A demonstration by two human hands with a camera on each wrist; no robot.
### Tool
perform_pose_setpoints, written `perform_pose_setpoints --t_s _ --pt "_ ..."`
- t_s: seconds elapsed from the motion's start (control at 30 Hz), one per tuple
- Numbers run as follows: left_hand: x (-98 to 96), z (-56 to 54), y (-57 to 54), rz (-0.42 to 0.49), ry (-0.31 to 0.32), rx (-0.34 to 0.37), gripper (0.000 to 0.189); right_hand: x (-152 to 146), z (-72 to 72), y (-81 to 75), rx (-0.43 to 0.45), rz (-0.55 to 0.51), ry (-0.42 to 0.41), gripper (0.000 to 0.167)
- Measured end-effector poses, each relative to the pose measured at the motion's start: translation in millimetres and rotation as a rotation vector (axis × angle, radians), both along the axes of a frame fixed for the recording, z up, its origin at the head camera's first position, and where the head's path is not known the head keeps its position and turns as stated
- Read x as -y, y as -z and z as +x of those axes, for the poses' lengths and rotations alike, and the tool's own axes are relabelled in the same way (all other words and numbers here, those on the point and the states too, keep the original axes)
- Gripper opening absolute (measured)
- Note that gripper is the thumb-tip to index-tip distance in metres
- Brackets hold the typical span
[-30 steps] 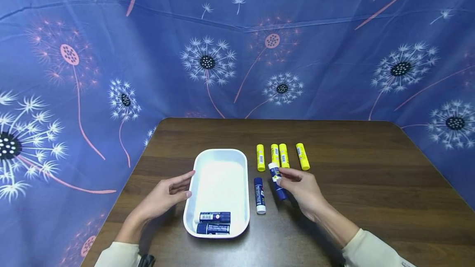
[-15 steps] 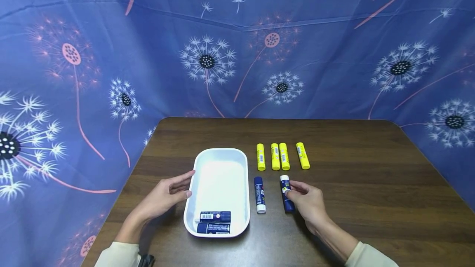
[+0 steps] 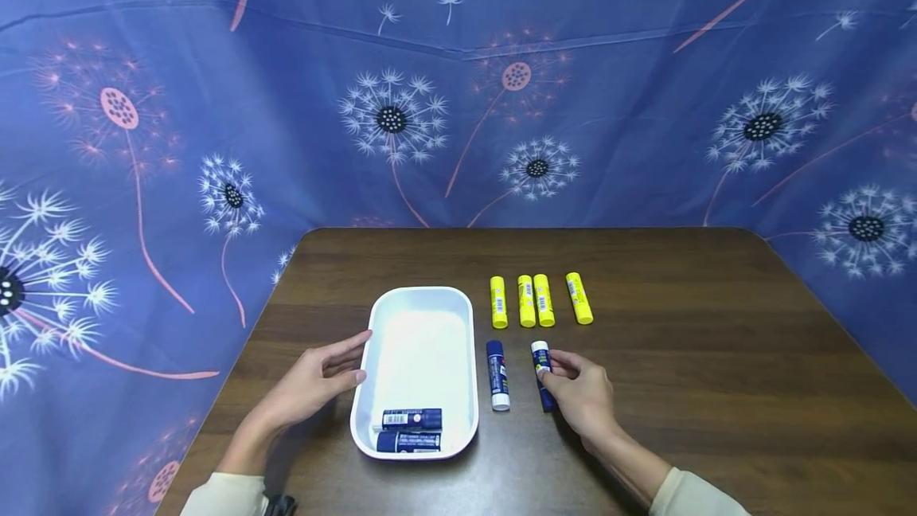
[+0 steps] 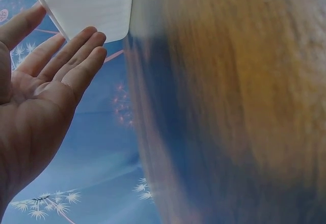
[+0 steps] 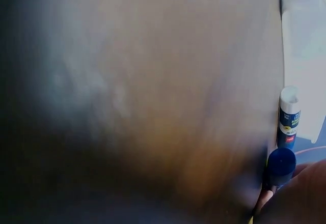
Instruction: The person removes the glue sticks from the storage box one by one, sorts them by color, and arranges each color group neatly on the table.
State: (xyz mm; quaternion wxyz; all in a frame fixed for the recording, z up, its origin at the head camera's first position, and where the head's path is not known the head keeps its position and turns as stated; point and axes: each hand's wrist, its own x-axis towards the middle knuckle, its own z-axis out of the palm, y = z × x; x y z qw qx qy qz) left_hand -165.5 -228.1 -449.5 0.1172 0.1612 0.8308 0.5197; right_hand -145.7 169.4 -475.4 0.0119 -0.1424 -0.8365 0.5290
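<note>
In the head view, my right hand (image 3: 587, 400) pinches a blue glue stick (image 3: 541, 358) between thumb and fingers, its white end pointing away from me. Its dark blue end (image 5: 281, 164) shows beside the hand in the right wrist view. To its left, another blue glue stick (image 3: 497, 377) lies on the table, white end toward me. Fingers and thumb loosely extended, my left hand (image 3: 311, 381) touches the left rim of a white tray (image 3: 415, 357). Two blue glue sticks lie crosswise at the tray's near end, an upper one (image 3: 411, 419) and a lower one (image 3: 408, 442).
Several yellow glue sticks (image 3: 498, 302) lie in a row behind the blue ones, two of them side by side. The brown wooden table (image 3: 716, 357) stretches to the right. Behind it hangs a blue cloth (image 3: 458, 118) with dandelion print.
My right hand has brought the blue glue stick from near the yellow ones back toward me, turning it straighter, then slightly left. My left hand stays at the tray's rim.
</note>
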Motion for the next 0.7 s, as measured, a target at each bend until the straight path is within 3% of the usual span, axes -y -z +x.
perform_pose_setpoints --t_s 0.2,0.4,0.57,0.7 --pt "1.4 -0.7 1.2 0.005 0.009 0.004 0.062 1.5 0.1 0.8 -0.029 0.05 0.004 0.041" --pt "-0.2 -0.3 2.1 0.007 0.015 -0.007 0.061 -9.6 -7.0 -5.0 -0.022 -0.061 -0.008 0.042" --pt "-0.6 0.4 1.5 0.0 0.009 -0.008 0.061 -17.1 -20.3 -27.9 -0.056 -0.164 -0.043 0.041" --pt "-0.6 0.3 1.1 0.007 0.005 -0.01 0.061 -10.8 -33.9 -52.1 -0.092 -0.214 -0.172 0.042"
